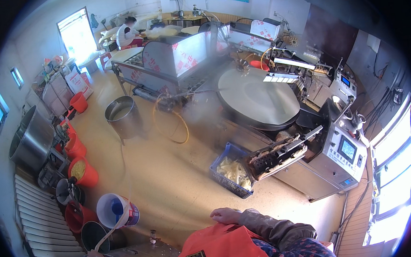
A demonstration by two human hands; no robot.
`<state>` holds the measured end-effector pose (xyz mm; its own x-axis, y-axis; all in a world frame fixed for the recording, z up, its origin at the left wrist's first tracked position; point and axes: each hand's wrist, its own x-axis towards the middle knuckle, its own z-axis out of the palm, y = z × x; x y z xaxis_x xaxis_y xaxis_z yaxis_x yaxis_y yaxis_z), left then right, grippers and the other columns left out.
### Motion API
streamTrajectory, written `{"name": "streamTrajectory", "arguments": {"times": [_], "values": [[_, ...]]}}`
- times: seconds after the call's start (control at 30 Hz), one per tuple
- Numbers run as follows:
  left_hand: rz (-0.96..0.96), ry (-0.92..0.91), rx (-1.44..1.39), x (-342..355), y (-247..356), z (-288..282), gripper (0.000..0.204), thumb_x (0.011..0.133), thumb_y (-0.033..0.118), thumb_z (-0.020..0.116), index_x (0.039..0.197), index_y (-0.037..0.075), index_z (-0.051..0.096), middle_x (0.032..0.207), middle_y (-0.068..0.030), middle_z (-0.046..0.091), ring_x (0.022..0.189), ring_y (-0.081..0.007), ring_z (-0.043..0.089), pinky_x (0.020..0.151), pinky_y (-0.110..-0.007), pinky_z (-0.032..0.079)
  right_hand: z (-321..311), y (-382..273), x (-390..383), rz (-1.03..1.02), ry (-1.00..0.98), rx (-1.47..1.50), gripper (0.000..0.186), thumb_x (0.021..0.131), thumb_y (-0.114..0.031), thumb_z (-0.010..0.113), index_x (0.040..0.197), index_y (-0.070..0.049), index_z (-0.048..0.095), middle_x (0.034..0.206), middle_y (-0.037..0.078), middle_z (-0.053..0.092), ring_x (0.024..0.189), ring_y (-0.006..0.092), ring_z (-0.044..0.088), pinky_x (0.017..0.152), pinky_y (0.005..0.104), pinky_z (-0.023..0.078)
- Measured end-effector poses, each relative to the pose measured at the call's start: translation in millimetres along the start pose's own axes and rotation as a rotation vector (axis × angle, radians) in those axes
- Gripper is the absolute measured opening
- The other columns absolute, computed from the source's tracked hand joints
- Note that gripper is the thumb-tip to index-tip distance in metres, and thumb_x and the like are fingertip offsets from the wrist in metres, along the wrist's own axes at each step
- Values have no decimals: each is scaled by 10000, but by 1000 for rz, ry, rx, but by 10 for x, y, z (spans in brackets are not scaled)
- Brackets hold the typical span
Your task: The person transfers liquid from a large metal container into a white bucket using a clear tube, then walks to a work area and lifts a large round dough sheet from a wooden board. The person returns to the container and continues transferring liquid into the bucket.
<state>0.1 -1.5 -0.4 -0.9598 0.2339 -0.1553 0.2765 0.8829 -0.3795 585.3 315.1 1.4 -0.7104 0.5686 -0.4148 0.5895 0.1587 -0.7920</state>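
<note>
At the lower left, my left hand [95, 256] is closed around a pale hose [110, 233] above the rim of a large steel vessel [142, 256]. The hose runs from my hand past a white bucket with a blue scoop [118, 208] in it, then up across the floor. My right hand [226, 216] is in front of my red apron [217, 248], fingers loosely extended to the left, with nothing visible in it. Ahead of that hand, a blue crate [231, 186] of pale scraps stands on the floor. Part of the left fingers is hidden.
A machine with a round griddle [257, 97] and a control panel [347, 149] stands on the right, steam beside it. A steel barrel [122, 115] is mid-floor; several red buckets [76, 146] line the left wall. Far back, a person [125, 35] works near tables.
</note>
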Motion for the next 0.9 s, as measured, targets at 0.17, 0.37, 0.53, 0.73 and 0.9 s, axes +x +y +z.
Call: {"name": "streamTrajectory", "arguments": {"times": [0.17, 0.37, 0.53, 0.73, 0.9], "values": [[27, -23, 47, -18, 9, -34, 180, 810, 131, 584, 964, 49, 629, 1023, -147, 589, 962, -292, 581, 791, -359, 492, 21, 36, 15, -35, 15, -11, 314, 844, -301, 528, 1057, -78, 583, 954, 129, 628, 897, 245, 602, 797, 330, 468], [27, -23, 38, -6, -1, -8, 178, 819, 136, 574, 966, 50, 626, 1028, -148, 582, 954, -294, 581, 778, -359, 491, 10, 22, 5, -18, 4, 8, 309, 844, -297, 530, 1057, -80, 584, 953, 127, 629, 897, 241, 602, 796, 328, 467], [25, -27, 25, 21, -17, 19, 181, 820, 138, 574, 970, 51, 628, 1022, -148, 583, 950, -290, 583, 774, -362, 491, 6, 11, 3, -31, 13, -2, 302, 845, -296, 530, 1050, -83, 589, 956, 126, 630, 897, 243, 602, 796, 331, 469], [-18, -20, -39, 39, -13, 51, 175, 770, 134, 625, 927, 58, 647, 1025, -135, 577, 988, -281, 553, 818, -345, 470, -5, -9, 3, 4, -2, 11, 302, 843, -298, 530, 1048, -85, 591, 962, 129, 629, 901, 249, 602, 798, 332, 470], [-11, 5, -52, 54, -16, 75, 178, 772, 138, 626, 930, 57, 644, 1026, -137, 575, 995, -278, 550, 832, -345, 463, -20, -35, -5, 0, -18, -22, 322, 854, -295, 505, 1084, -80, 572, 964, 123, 625, 888, 235, 602, 804, 328, 465]]}}
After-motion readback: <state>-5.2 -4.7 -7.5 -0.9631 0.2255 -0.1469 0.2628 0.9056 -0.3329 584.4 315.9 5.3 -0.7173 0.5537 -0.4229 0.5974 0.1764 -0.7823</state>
